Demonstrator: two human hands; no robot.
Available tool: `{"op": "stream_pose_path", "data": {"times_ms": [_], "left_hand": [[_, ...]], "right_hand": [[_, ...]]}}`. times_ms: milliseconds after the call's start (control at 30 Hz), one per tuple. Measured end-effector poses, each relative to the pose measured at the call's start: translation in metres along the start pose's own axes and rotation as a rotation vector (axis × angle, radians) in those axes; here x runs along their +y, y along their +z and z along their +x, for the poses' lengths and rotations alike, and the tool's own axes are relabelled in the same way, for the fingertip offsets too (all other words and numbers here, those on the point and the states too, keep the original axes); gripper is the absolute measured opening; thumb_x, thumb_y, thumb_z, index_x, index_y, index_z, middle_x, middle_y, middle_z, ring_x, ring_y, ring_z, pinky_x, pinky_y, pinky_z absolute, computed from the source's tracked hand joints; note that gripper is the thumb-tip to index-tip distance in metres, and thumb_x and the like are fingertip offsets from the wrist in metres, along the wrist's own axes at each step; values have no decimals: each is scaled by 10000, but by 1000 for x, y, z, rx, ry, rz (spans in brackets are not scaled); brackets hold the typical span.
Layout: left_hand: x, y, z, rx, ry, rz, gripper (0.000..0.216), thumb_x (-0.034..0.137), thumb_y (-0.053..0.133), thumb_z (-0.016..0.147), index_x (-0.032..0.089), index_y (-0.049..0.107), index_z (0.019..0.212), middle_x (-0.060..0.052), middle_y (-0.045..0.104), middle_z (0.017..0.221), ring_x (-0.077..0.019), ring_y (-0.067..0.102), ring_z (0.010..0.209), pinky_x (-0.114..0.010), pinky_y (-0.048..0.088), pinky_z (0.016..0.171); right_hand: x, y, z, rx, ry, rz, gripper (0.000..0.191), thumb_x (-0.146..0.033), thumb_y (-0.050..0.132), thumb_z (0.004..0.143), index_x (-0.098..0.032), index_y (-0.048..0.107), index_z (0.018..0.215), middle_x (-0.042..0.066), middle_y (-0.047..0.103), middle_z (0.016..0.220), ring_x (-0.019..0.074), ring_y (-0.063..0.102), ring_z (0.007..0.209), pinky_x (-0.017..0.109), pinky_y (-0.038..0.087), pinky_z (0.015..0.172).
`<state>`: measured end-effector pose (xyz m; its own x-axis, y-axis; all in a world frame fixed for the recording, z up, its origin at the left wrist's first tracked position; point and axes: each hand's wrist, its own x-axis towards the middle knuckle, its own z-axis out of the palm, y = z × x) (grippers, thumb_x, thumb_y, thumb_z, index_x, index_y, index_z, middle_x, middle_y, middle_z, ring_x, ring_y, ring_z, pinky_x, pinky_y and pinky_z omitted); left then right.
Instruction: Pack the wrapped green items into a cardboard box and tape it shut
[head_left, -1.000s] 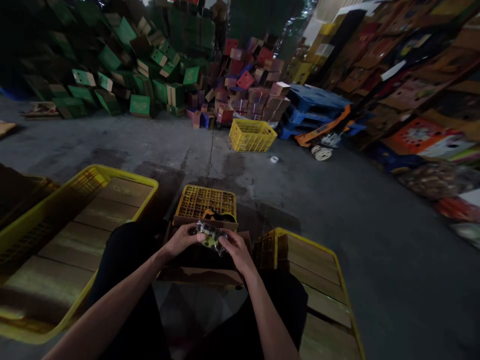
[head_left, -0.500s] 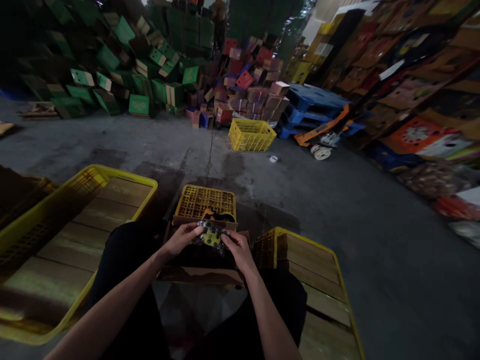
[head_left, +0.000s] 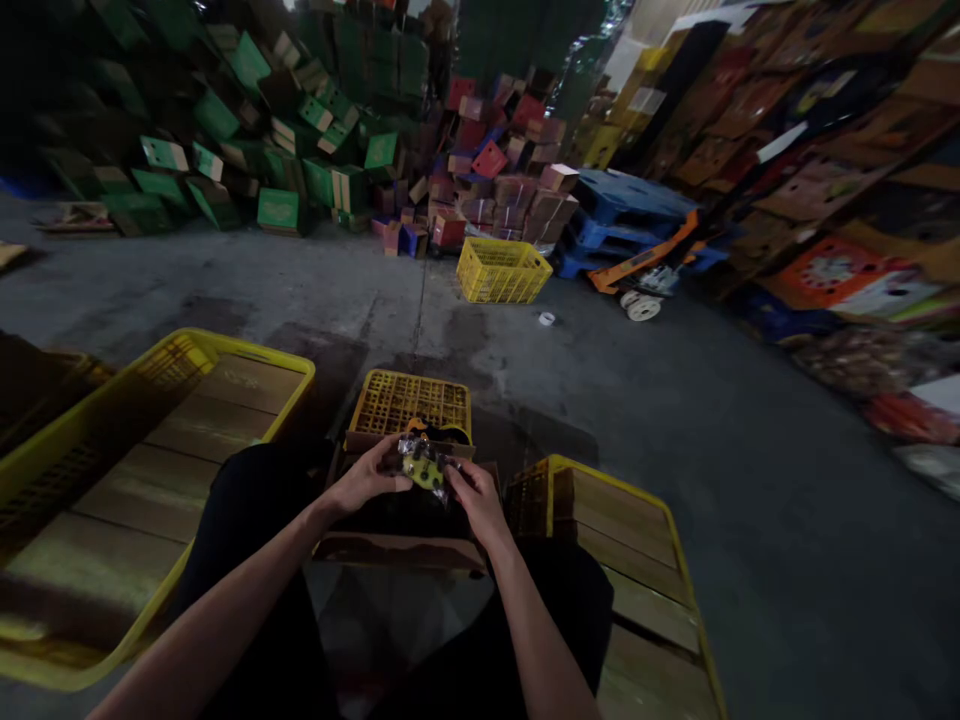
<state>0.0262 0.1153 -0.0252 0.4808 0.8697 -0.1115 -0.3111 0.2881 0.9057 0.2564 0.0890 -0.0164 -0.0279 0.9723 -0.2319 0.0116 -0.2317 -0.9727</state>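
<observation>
A small clear plastic packet with yellow-green contents and dark spots (head_left: 424,470) is held up between my two hands, above an open cardboard box (head_left: 405,548) that stands between my knees. My right hand (head_left: 476,495) pinches the packet's right end. Around its left end are the thumb and fingers of my left hand (head_left: 371,478), thumb below and fingers above. What exactly the packet contains is too dark to make out. Just beyond lies an orange-and-black object (head_left: 435,432) on an upturned yellow crate (head_left: 412,395). The inside of the box is mostly dark.
Yellow crates filled with flat brown cartons stand at my left (head_left: 259,350) and right (head_left: 667,500). Ahead are another yellow crate (head_left: 504,272), a white roll (head_left: 547,319), blue pallets (head_left: 630,205) and an orange pallet jack (head_left: 652,260). Piled green boxes (head_left: 279,210) lie behind.
My left thumb has moved from the top of the packet down to its lower left side. The packet has tilted and shifted slightly right. My right hand has stayed nearly in place.
</observation>
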Motion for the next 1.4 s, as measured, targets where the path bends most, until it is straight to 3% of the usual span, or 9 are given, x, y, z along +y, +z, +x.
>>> {"op": "stream_pose_path", "data": {"times_ms": [167,333,467,600,733,900,1000,1167,1400], "left_hand": [[0,0,0,75,-11,-46,643,293,870,705,200,590,1276,-98,686,1216,-288,627,1156,-422,503,1000],[-3,-5,2,242,-37,-60,487,386,874,686,157,635,1043,-106,699,1130,-288,659,1079,-432,571,894],[-3,-6,3,264,-73,-57,480,420,877,676,156,613,977,-97,716,1074,-271,693,1011,-435,578,871],[-2,-6,3,200,-135,-91,483,523,818,725,154,607,955,-114,725,1058,-262,730,937,-390,570,841],[-3,-7,4,265,-135,-36,531,657,702,771,150,618,904,-78,714,860,-213,718,756,-311,547,689],[0,-9,4,415,79,308,457,599,696,798,166,582,704,37,550,571,-108,524,529,-225,412,548],[7,-7,1,496,176,432,382,541,718,799,166,643,787,7,641,678,-145,598,650,-241,453,636],[14,-1,-3,294,157,358,441,516,661,856,157,721,1105,-95,740,1099,-251,663,1034,-318,498,887],[12,-1,-1,240,149,488,411,518,620,881,138,771,832,-41,727,781,-186,626,735,-258,471,686]], "right_hand": [[-8,3,-1,-79,-3,80,503,-501,737,817,-287,671,1267,52,719,1205,282,670,1081,348,572,798],[-14,6,-5,-232,-75,127,612,-372,832,752,-319,628,1327,32,521,1493,286,577,1266,414,507,1014],[-13,7,-6,-271,-59,117,602,-366,841,747,-290,647,1312,47,609,1405,282,581,1270,462,431,1103],[-9,5,-5,-178,-10,149,499,-465,783,797,-247,705,1239,76,739,1175,287,692,1082,465,518,1002],[-5,5,-4,-73,12,193,492,-534,778,775,-202,747,1136,89,772,1000,270,743,859,447,579,879],[-5,5,-3,5,29,221,485,-576,758,774,-186,731,1060,61,752,856,239,733,693,385,613,694],[-6,5,-3,20,47,180,482,-594,733,786,-187,716,1044,35,722,754,227,716,629,342,597,594],[-4,7,-2,19,70,120,493,-623,714,783,-200,707,1036,24,715,723,210,686,559,319,570,522],[4,6,0,4,65,78,484,-643,673,811,-201,696,1008,13,703,686,197,671,529,301,561,494]]}}
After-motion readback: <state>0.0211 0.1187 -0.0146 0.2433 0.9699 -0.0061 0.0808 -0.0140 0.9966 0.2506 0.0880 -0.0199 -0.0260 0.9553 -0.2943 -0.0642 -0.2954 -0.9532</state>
